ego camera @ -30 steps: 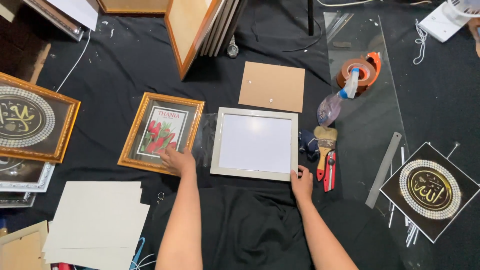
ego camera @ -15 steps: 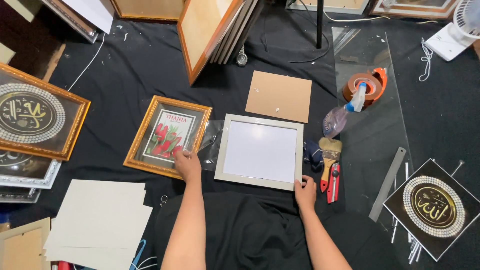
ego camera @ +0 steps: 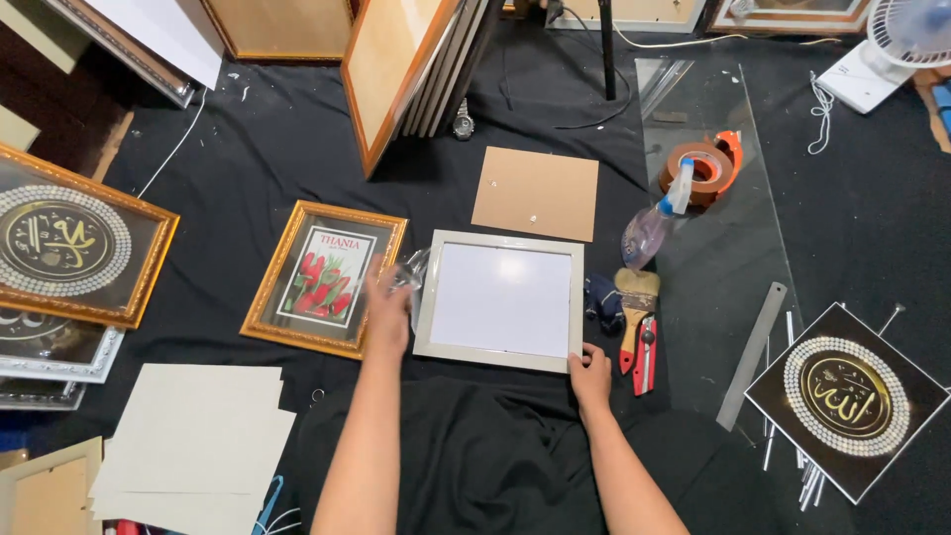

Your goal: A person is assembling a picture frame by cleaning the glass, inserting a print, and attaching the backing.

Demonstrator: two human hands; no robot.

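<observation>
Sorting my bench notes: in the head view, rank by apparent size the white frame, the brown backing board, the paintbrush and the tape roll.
1. white frame
2. brown backing board
3. paintbrush and tape roll: look alike, no ranking.

Both hands point(ego camera: 591, 374) on white frame point(ego camera: 500, 300)

Floor covered in black cloth point(ego camera: 248, 159), evenly lit. Framed panels point(ego camera: 416, 69) lean stacked at the far edge. White fan point(ego camera: 897, 45) stands at the far right corner.

Both forearms are bare, no sleeves showing; black cloth, perhaps trousers, covers the lap.
</observation>
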